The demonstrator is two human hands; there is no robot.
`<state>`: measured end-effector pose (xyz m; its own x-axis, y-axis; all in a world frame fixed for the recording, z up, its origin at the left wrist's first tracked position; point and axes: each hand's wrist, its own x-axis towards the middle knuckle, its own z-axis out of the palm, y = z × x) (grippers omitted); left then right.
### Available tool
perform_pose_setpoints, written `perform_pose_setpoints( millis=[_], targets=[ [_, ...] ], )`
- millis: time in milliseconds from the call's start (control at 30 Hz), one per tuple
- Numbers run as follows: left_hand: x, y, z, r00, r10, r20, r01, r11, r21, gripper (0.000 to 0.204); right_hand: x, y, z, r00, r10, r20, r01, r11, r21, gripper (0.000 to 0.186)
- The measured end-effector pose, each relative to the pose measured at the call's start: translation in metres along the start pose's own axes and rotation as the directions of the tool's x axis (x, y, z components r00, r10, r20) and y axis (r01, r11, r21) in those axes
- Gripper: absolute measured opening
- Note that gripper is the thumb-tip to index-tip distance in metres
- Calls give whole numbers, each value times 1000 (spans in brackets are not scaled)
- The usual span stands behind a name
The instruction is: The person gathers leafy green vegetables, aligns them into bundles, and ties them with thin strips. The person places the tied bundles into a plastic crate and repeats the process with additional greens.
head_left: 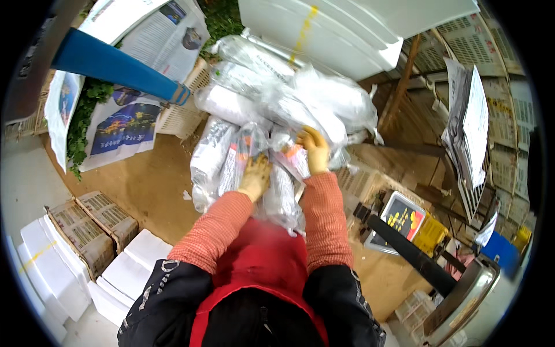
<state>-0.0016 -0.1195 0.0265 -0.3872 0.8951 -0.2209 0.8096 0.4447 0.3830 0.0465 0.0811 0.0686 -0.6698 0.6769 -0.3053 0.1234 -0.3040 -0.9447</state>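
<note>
Plastic-wrapped white bundles (pixel 213 156) are piled in front of me, some with pink and orange labels showing through. My left hand (pixel 254 176) lies on one of the lower bundles, fingers apart and reaching up along it. My right hand (pixel 314 149) is higher and to the right, its fingers bent onto a pink-labelled plastic bag (pixel 292 156). The undersides of both hands are hidden.
Newspapers (pixel 124 127) and leafy greens lie upper left, below a blue post (pixel 115 61). White foam boxes (pixel 133 260) and plastic crates (pixel 81 237) are lower left. A foam lid (pixel 347 32) stands behind the pile; a dark metal bar (pixel 404 248) and scale stand right.
</note>
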Motion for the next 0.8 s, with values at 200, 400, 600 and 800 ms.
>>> perform_pose_setpoints(
  millis=[200,400,600,800],
  targets=[
    [-3,6,1,998,52,-26,-53,999,-14,40,-115,132,-175,674,314,-669,-397,918,31,38],
    [2,8,9,995,67,-77,-62,996,57,38,-92,246,-208,707,378,-597,-273,926,262,40],
    [39,36,1,956,-121,-268,21,936,-350,41,-83,255,-237,729,327,-601,-466,880,-86,34],
    [130,19,39,928,-368,-50,263,745,-613,33,-77,256,-226,769,504,-392,-291,823,488,40]
  ],
)
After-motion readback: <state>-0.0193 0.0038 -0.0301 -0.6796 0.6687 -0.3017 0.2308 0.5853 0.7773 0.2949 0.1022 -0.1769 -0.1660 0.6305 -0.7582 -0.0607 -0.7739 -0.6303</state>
